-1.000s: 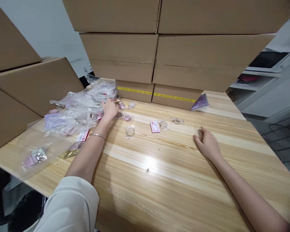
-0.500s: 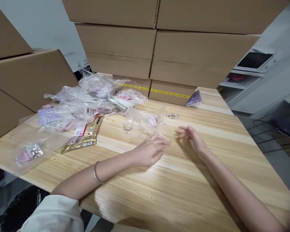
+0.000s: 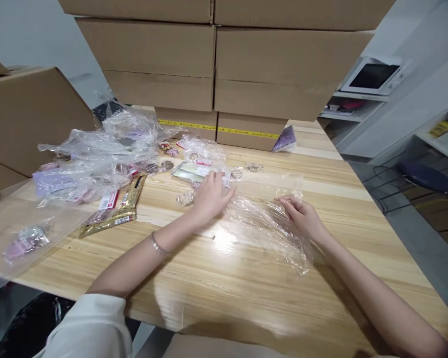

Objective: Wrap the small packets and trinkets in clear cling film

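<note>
Clear plastic bag (image 3: pixel 263 219) lies between left hand (image 3: pixel 211 199), grip unclear, and right hand (image 3: pixel 301 215), pinching it.

On our counter (image 3: pixel 205 283), a plastic bag (image 3: pixel 261 214) lies between our left hand (image 3: pixel 211 199) and right hand (image 3: pixel 300 216). To the left of both hands we have a packet (image 3: pixel 129 211), with a heap of wrappers (image 3: pixel 130 136) behind it. Stacked cartons (image 3: pixel 254 64) stand along the back, a pouch (image 3: pixel 284 139) near their lower right end. Beyond the counter, at right, are a stool (image 3: pixel 429 178) and, farther back, a microwave (image 3: pixel 373 77) on a shelf (image 3: pixel 377 97).
</note>
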The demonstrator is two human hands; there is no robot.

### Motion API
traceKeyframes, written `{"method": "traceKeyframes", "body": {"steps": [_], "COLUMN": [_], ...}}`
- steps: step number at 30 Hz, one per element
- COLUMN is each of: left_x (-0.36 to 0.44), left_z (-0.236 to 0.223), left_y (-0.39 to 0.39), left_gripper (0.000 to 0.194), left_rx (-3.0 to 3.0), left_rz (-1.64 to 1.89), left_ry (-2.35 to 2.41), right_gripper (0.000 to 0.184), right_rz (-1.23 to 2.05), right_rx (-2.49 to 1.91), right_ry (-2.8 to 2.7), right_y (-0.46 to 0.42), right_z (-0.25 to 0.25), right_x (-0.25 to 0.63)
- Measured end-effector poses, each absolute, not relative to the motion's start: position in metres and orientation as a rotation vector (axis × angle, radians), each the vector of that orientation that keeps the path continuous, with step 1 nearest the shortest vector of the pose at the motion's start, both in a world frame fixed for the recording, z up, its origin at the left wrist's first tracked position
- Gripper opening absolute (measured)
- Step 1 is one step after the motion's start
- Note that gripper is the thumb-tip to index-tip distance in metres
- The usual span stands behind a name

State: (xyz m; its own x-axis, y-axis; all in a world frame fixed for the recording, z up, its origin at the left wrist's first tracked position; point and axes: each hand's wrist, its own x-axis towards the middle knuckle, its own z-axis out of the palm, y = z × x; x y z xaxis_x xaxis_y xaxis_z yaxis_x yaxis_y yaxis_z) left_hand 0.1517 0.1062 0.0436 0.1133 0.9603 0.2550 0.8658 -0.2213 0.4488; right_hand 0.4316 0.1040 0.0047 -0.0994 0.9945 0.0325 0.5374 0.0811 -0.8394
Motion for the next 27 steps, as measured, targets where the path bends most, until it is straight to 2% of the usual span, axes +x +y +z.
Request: {"method": "traceKeyframes", "body": {"steps": [2, 4, 5, 8, 10, 14, 17, 20, 22, 25, 27], "left_x": [0.152, 0.155, 0.156, 0.151, 0.139, 0.107, 0.093, 0.103, 0.121, 0.155, 0.172], "left_z": [0.04, 0.036, 0.035, 0.037, 0.041, 0.043, 0.041, 0.046, 0.055, 0.07, 0.08], "left_y": [0.135, 0.156, 0.164, 0.174, 0.171, 0.144, 0.116, 0.1, 0.103, 0.125, 0.143], "left_gripper": [0.068, 0.071, 0.065, 0.032, 0.022, 0.04, 0.046, 0.075, 0.083, 0.072, 0.048], "left_rx": [2.135, 2.066, 2.018, 1.887, 1.848, 1.653, 1.595, 1.944, 2.218, 2.409, 2.397], "left_rz": [0.617, 0.491, 0.465, 0.512, 0.567, 0.82, 0.877, 0.912, 0.933, 0.723, 0.523], "left_ry": [2.041, 2.128, 2.136, 2.082, 2.027, 1.801, 1.778, 1.942, 1.785, 1.339, 1.159], "right_gripper": [0.044, 0.044, 0.043, 0.041, 0.039, 0.041, 0.043, 0.048, 0.046, 0.037, 0.032], "right_rz": [0.785, 0.644, 0.572, 0.462, 0.498, 0.585, 0.593, 0.481, 0.383, 0.235, 0.148], "right_rx": [-1.537, -1.547, -1.553, -1.605, -1.663, -1.705, -1.638, -1.511, -1.447, -1.287, -1.187], "right_ry": [-1.76, -1.813, -1.832, -1.818, -1.737, -1.551, -1.572, -1.731, -1.84, -2.011, -2.026], "right_y": [0.087, 0.07, 0.063, 0.052, 0.054, 0.071, 0.085, 0.094, 0.096, 0.095, 0.094], "right_z": [0.005, 0.005, 0.006, 0.007, 0.007, 0.008, 0.018, 0.043, 0.066, 0.101, 0.121], "right_x": [0.435, 0.438, 0.44, 0.452, 0.466, 0.499, 0.516, 0.519, 0.515, 0.505, 0.501]}}
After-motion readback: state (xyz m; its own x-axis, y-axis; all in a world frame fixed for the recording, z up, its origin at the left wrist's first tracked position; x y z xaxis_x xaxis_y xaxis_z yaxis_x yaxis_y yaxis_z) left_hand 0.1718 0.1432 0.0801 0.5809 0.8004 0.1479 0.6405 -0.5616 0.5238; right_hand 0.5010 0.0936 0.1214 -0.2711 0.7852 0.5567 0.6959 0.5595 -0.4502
